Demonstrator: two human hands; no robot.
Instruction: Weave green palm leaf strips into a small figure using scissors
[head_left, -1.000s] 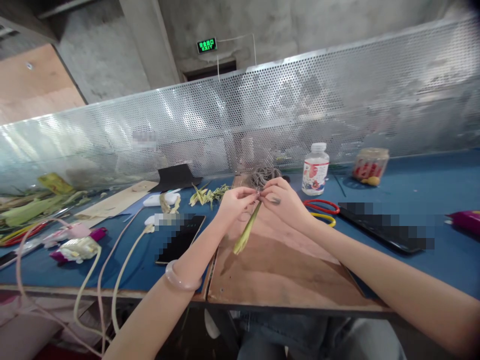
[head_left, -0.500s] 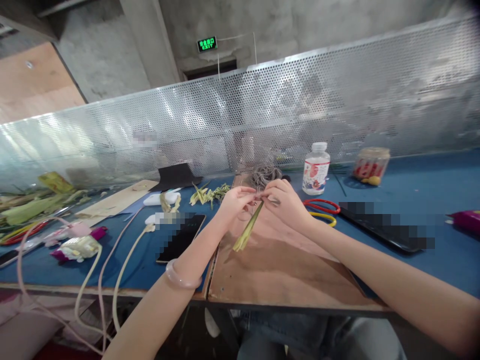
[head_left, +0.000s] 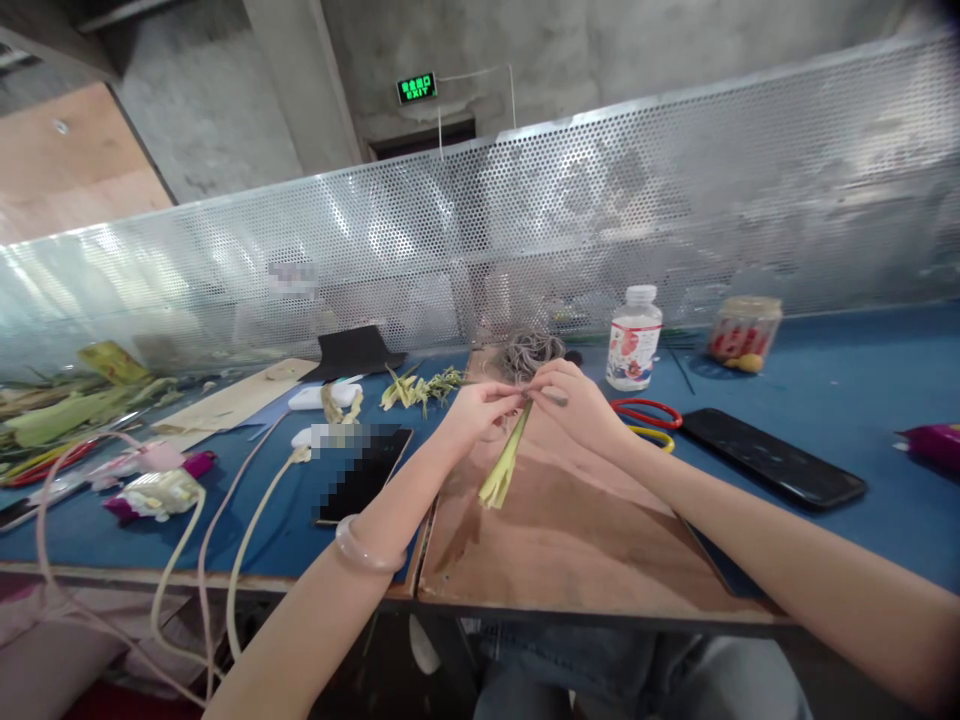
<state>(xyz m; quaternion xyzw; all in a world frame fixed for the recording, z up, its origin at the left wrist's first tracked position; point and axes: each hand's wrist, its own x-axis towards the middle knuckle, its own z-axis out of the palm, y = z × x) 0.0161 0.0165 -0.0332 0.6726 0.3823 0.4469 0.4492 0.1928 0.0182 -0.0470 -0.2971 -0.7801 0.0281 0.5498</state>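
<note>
My left hand (head_left: 480, 412) and my right hand (head_left: 574, 398) meet fingertip to fingertip over the brown wooden board (head_left: 570, 540). Between them they pinch the upper end of a pale green leaf bundle (head_left: 501, 470), whose split, wider end hangs down toward me. The pinched part is mostly hidden by the fingers. Just behind my hands lies a tangle of grey cord (head_left: 531, 352). A light bangle (head_left: 367, 548) circles my left wrist.
On the right are a white bottle (head_left: 634, 340), a jar (head_left: 745, 333), red and yellow rings (head_left: 649, 412) and a black phone (head_left: 772, 458). Leaf scraps (head_left: 420, 388), a dark tablet (head_left: 367, 475), cables (head_left: 244, 530) and husks (head_left: 67, 415) lie left.
The leaf bundle has turned a little, showing its split end wider and slightly further right. Both hands have shifted slightly, still pinching together.
</note>
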